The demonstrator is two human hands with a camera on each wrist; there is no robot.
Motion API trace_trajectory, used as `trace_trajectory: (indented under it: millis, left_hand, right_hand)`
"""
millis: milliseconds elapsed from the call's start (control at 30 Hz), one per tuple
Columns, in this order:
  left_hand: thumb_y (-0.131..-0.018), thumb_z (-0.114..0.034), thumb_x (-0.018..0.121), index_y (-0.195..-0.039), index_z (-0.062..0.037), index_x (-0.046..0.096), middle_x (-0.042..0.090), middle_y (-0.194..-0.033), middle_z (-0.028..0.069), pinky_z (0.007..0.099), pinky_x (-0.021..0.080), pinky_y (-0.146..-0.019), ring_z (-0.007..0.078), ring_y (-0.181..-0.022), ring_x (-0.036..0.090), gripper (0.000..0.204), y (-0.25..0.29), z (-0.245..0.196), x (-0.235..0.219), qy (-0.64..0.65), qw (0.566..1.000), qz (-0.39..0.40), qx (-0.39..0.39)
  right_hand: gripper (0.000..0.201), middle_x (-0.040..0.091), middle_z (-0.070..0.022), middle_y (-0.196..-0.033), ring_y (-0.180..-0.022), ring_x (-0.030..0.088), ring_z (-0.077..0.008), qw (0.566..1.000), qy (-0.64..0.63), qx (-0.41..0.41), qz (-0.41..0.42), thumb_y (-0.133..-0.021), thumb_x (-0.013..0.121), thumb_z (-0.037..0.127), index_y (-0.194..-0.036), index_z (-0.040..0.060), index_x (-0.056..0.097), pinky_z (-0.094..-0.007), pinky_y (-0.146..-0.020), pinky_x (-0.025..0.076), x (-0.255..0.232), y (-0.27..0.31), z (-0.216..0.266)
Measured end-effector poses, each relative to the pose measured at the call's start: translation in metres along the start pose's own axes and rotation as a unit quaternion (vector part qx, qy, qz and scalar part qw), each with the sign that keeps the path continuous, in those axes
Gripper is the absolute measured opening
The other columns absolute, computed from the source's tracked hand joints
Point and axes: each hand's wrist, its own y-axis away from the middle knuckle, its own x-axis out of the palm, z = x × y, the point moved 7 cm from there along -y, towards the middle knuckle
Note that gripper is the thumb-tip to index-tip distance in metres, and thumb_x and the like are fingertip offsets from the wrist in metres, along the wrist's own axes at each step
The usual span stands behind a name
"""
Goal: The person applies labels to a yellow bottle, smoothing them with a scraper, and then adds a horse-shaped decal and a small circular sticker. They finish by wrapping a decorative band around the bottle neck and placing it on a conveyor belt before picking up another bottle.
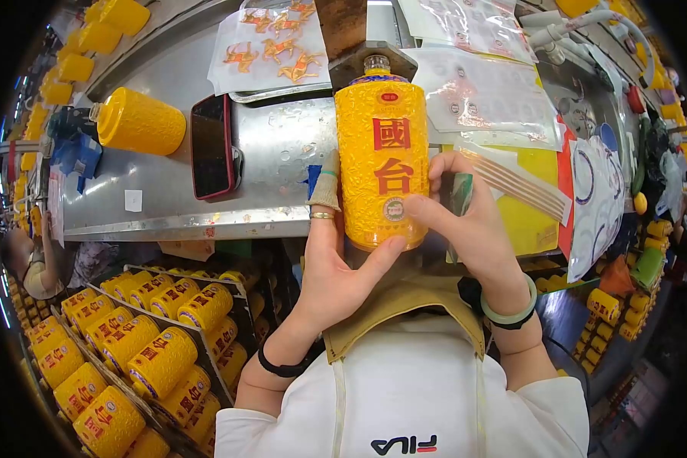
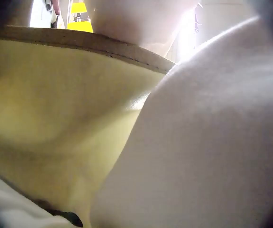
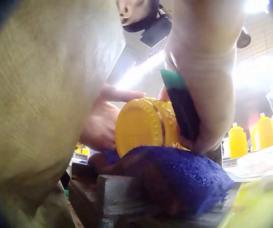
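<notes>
Left hand [image 1: 334, 284] grips bottle [image 1: 357, 164]; right hand [image 1: 481, 229] holds green-edged tool [image 1: 460, 194], thumb at emblem [image 1: 392, 208]; characters [image 1: 391, 134] on, neck [image 1: 375, 64] uncapped.

"Where was the phone [image 1: 211, 148]?"
"On the bench [image 1: 282, 141], right of a bottle [image 1: 142, 122], left of the papers [image 1: 485, 95]."
"And the crate [image 1: 91, 353]?"
"Before the bench, on the left, with bottles [image 1: 162, 362] in it."

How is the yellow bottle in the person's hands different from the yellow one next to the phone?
The held bottle shows big red characters and a round seal; the other bottle shows only yellow on its visible side. The held bottle is between the left hand and right hand, while the other bottle rests untouched on the metal table near the phone. Both have yellow bodies and short necks.
</notes>
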Motion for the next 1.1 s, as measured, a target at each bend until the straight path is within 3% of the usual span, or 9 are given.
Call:
trace_trajectory:
  millis: [300,367,400,500,533,667,833,967,1100]
  left_hand:
    - [-0.093,0.003,0.071,-0.162,0.0045,0.014,0.042,-0.153,0.0178,0.0398,0.041,-0.117,0.0247,-0.141,0.048,0.089,0.000,-0.006,0.006,-0.009,1.000,-0.007,0.009]
    - [-0.093,0.003,0.070,-0.162,0.0045,0.014,0.042,-0.153,0.0178,0.0396,0.041,-0.117,0.0245,-0.141,0.048,0.089,0.000,-0.006,0.008,-0.008,1.000,-0.008,0.015]
    - [-0.093,0.004,0.069,-0.162,0.0046,0.014,0.043,-0.152,0.0178,0.0394,0.041,-0.117,0.0244,-0.141,0.048,0.088,0.000,-0.005,0.008,-0.007,1.000,-0.014,0.020]
    - [-0.093,0.005,0.068,-0.162,0.0046,0.013,0.043,-0.152,0.0180,0.0392,0.042,-0.116,0.0242,-0.140,0.048,0.088,0.000,-0.006,0.008,-0.002,1.000,-0.021,0.022]
    - [-0.093,0.005,0.067,-0.162,0.0047,0.013,0.043,-0.152,0.0180,0.0392,0.043,-0.116,0.0242,-0.140,0.048,0.087,-0.001,-0.007,0.009,0.002,1.000,-0.021,0.019]
    - [-0.093,0.006,0.067,-0.162,0.0047,0.013,0.042,-0.152,0.0181,0.0394,0.043,-0.116,0.0243,-0.140,0.048,0.088,0.001,-0.006,0.009,-0.011,1.000,-0.009,0.012]
    - [-0.092,0.005,0.069,-0.162,0.0050,0.013,0.042,-0.152,0.0181,0.0391,0.044,-0.115,0.0244,-0.140,0.049,0.090,-0.002,-0.005,0.008,0.001,1.000,-0.017,0.013]
    - [-0.092,0.003,0.071,-0.162,0.0053,0.012,0.043,-0.152,0.0179,0.0388,0.045,-0.114,0.0243,-0.139,0.049,0.092,-0.002,-0.002,0.009,0.004,1.000,-0.029,0.006]
    - [-0.092,0.002,0.073,-0.162,0.0055,0.014,0.045,-0.150,0.0176,0.0381,0.047,-0.112,0.0238,-0.136,0.052,0.092,-0.003,-0.002,0.010,-0.016,0.998,-0.055,0.020]
  right_hand:
    - [0.034,0.054,0.0023,-0.098,-0.097,0.050,-0.0063,0.998,0.027,-0.057,-0.006,-0.090,0.065,-0.009,-0.120,0.0026,0.056,-0.0235,-0.086,0.042,-0.011,-0.003,0.037]
    - [0.031,0.061,-0.0024,-0.102,-0.100,0.058,-0.0096,0.957,0.131,-0.253,-0.059,-0.092,0.062,-0.010,-0.121,0.0010,0.057,-0.0276,-0.090,0.047,-0.008,0.002,0.066]
    - [0.031,0.069,-0.0085,-0.104,-0.097,0.067,-0.0193,0.944,0.178,-0.274,-0.048,-0.090,0.062,-0.013,-0.118,-0.0001,0.062,-0.0327,-0.090,0.052,-0.007,0.005,0.076]
    - [0.034,0.071,-0.0078,-0.106,-0.099,0.065,-0.0173,0.875,0.347,-0.336,0.043,-0.086,0.066,-0.013,-0.117,0.0002,0.066,-0.0331,-0.090,0.052,0.014,0.016,0.098]
    - [0.029,0.074,-0.0097,-0.100,-0.092,0.067,-0.0236,0.850,0.373,-0.368,0.060,-0.082,0.070,-0.011,-0.108,0.0018,0.072,-0.0354,-0.084,0.053,0.026,0.019,0.104]
    - [0.028,0.075,-0.0073,-0.098,-0.086,0.064,-0.0273,0.765,0.463,-0.447,0.019,-0.078,0.073,-0.007,-0.105,0.0024,0.075,-0.0363,-0.080,0.052,0.035,0.018,0.106]
    - [0.029,0.075,-0.0077,-0.098,-0.085,0.065,-0.0246,0.831,0.397,-0.388,0.043,-0.079,0.074,-0.008,-0.106,0.0017,0.074,-0.0358,-0.080,0.053,0.027,0.021,0.104]
    - [0.028,0.070,-0.0067,-0.108,-0.099,0.066,-0.0155,0.875,0.365,-0.315,-0.049,-0.092,0.068,-0.006,-0.119,0.0006,0.068,-0.0302,-0.092,0.052,-0.005,0.017,0.081]
    - [0.027,0.070,-0.0016,-0.101,-0.089,0.064,-0.0091,0.938,0.204,-0.259,-0.112,-0.095,0.067,-0.002,-0.121,0.0023,0.065,-0.0258,-0.078,0.054,-0.030,0.022,0.069]
